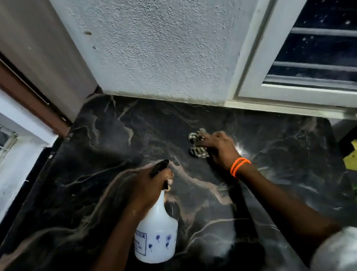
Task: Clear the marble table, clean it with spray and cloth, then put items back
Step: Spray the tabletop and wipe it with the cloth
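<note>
The left hand grips the spray bottle over the table's middle; the right hand, fingers curled, presses the cloth nearer the far edge. Mist could hit the wall.

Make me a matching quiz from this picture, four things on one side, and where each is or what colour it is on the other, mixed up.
Things:
1. bottle
2. cloth
3. bands
4. table

Descriptions:
A. black with pale veins
B. orange, round the right wrist
C. white, held in the left hand
D. striped, under the right hand

Pairs: 1-C, 2-D, 3-B, 4-A
</note>
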